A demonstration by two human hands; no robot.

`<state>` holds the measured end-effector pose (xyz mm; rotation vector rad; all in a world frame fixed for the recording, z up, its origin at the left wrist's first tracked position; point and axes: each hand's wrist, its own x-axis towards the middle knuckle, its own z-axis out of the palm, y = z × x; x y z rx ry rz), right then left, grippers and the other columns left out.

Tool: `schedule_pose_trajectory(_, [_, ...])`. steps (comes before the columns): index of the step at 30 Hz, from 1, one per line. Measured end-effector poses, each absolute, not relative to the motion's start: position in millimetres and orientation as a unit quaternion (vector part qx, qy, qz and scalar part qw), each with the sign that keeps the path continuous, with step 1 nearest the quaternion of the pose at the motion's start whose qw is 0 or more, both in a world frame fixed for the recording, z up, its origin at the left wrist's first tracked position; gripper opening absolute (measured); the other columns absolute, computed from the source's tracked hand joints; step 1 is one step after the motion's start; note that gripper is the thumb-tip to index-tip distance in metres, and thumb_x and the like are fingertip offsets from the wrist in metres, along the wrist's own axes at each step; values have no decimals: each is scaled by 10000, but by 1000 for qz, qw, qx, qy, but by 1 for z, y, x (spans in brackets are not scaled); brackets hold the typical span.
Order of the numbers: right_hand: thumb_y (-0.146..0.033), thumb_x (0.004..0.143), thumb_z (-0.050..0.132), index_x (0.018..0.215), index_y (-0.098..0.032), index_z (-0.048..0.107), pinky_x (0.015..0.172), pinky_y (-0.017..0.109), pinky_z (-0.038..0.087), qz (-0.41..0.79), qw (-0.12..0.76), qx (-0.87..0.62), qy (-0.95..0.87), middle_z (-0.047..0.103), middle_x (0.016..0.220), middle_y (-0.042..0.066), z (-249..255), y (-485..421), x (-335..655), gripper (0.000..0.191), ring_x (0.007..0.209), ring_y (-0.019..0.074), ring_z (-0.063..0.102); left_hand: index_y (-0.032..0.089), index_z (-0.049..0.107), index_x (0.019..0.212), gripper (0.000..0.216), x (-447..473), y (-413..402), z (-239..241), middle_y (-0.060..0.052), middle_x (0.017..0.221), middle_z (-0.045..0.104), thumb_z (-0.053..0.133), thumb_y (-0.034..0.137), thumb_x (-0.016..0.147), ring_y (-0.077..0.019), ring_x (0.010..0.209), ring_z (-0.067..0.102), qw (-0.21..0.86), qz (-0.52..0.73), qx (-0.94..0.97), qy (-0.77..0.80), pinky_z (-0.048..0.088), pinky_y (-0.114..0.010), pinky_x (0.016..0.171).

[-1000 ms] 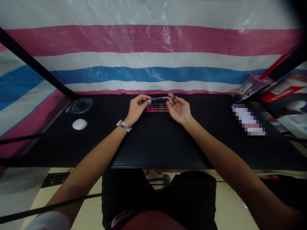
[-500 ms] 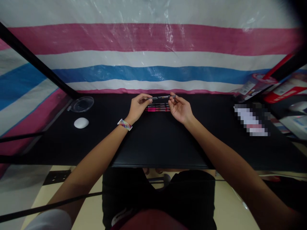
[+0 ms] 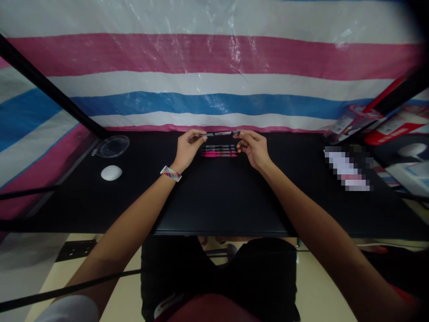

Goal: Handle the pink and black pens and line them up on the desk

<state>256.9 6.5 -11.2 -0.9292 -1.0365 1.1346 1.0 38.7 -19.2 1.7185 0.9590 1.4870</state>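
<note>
Between my two hands a dark pen with a pale marking [image 3: 219, 133] is held level near the back of the black table. My left hand [image 3: 189, 145] pinches its left end, and my right hand [image 3: 253, 145] grips its right end. Just nearer to me, several pens lie side by side on the table: dark pens [image 3: 219, 148] at the back and a pink pen [image 3: 211, 154] in front. The right fingers are close to the right ends of that row; whether they touch it I cannot tell. A woven, multicoloured band [image 3: 171, 173] circles my left wrist.
On the black table [image 3: 221, 201], a white rounded object [image 3: 111, 172] and a clear round lid [image 3: 114, 146] lie at left. A clear tub [image 3: 345, 125] stands at back right, near a blurred-out pale item [image 3: 348, 167]. Striped sheeting [image 3: 201, 58] hangs behind.
The held pen has moved slightly up and left, away from the row. My left hand has shifted a little left, uncovering more of the row's left ends. The camera view has shifted slightly.
</note>
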Motion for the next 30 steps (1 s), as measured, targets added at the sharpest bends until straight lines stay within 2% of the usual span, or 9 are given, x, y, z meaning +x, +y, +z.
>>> schedule_pose_trajectory(3, [-455,803,869,920,-258,812,578,324,557,405,624,-438,-506,800,902,40,-13,11,259,236,669,161,661,246,808,1037,125,-1,42,-21,-61,1069,839,830,291,922,-205,970,790,316,567,661,376,653,-394,947])
schedule_pose_trajectory(7, [-402,807,838,893,-234,806,709,381,601,329,611,-463,-551,778,825,34,-22,16,262,192,730,190,696,245,829,1109,172,-3,44,-23,-65,1084,857,785,297,951,-211,978,798,321,544,670,389,653,-400,954])
schedule_pose_trajectory(11, [-357,839,777,913,-236,807,816,424,618,268,571,-498,-595,801,874,44,-31,17,263,145,798,219,719,247,839,1159,217,-5,45,-28,-69,1071,862,700,304,1003,-217,942,792,289,514,690,419,642,-409,922])
schedule_pose_trajectory(14, [-302,860,735,924,-239,811,835,439,617,226,544,-513,-624,811,909,61,-36,19,263,117,823,239,730,273,856,1108,179,-5,45,-29,-67,1106,856,720,298,994,-247,981,776,211,503,717,435,613,-459,978])
schedule_pose_trajectory(17, [-247,872,704,945,-246,820,919,465,614,175,524,-529,-644,825,974,69,-40,24,264,137,885,256,742,314,867,1085,166,-5,48,-30,-54,1097,858,737,287,985,-280,1031,758,166,488,740,432,570,-518,1048])
schedule_pose_trajectory(23, [-190,892,664,999,-269,868,1042,527,595,149,469,-548,-676,852,1084,61,-44,30,267,244,1028,304,769,328,881,1054,180,-7,56,-36,-59,1060,861,734,257,977,-302,978,751,168,448,755,449,532,-568,1065])
schedule_pose_trajectory(30, [-154,908,648,999,-232,891,1056,518,580,141,451,-554,-686,860,1083,89,-43,28,266,271,1045,318,787,306,876,967,182,-6,58,-42,-49,951,827,740,197,916,-286,936,701,161,440,752,464,509,-557,1093])
